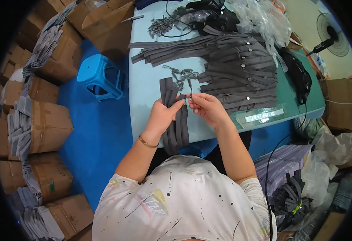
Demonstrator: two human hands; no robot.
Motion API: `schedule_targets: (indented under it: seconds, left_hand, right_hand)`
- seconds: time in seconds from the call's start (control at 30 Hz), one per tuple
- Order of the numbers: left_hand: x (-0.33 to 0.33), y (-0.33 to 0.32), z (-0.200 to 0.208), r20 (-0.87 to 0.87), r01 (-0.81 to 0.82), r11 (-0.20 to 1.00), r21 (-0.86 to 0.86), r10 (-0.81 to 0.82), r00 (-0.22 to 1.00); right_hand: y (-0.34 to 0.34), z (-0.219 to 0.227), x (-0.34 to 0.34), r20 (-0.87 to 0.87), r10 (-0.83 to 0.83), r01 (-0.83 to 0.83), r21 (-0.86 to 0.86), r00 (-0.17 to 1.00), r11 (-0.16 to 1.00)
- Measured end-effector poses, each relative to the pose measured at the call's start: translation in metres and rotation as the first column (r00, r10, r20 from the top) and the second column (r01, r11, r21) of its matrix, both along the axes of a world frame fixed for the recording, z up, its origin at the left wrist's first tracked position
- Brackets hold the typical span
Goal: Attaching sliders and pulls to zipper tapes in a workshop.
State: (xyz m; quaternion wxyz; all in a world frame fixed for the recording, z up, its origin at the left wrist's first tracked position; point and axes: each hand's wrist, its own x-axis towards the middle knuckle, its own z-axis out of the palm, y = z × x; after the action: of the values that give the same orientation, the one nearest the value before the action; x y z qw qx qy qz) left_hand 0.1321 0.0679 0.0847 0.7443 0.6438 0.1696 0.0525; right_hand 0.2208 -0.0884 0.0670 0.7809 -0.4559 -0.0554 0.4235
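My left hand [162,114] is closed around dark grey zipper tapes [176,130], which hang over the table's front edge toward my lap. Close beside it, my right hand [208,107] pinches a small zipper slider [189,97] with a dark pull at the end of one tape. Fingertips hide part of the slider, so I cannot tell whether it sits on the tape. Just beyond my hands lies a small heap of zipper sliders with pulls [180,74]. To the right, a wide stack of grey zippers [240,74] covers the table, with several shiny metal pieces on top.
More metal sliders [162,26] lie at the table's far side, near black bags [220,20] and clear plastic [260,18]. A black pouch [298,74] and a fan [332,34] are at right. A blue stool [97,72] and cardboard boxes [49,124] stand at left.
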Motion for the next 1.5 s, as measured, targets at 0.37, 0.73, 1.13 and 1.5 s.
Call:
schedule_targets:
  seconds: [0.37, 0.73, 1.13, 1.5]
  left_hand:
    - [0.001, -0.007, -0.014, 0.015, -0.078, 0.997, -0.009, 0.078, 0.997]
    - [0.000, -0.004, -0.013, -0.001, -0.014, 0.970, -0.244, 0.015, 1.000]
    - [-0.005, -0.003, 0.000, -0.023, 0.087, 0.931, -0.354, -0.102, 0.995]
    - [-0.006, -0.002, 0.001, -0.074, 0.106, 0.925, -0.365, -0.142, 0.987]
  right_hand:
    - [0.000, 0.004, -0.010, 0.108, -0.067, 0.072, -0.039, 0.992, 0.997]
    - [0.002, -0.002, -0.020, 0.540, -0.156, 0.211, -0.040, 0.827, 0.977]
    - [0.004, -0.010, -0.014, 0.366, -0.302, 0.250, 0.183, 0.880, 0.951]
    - [-0.001, -0.005, -0.009, 0.446, -0.219, 0.164, 0.158, 0.868, 0.974]
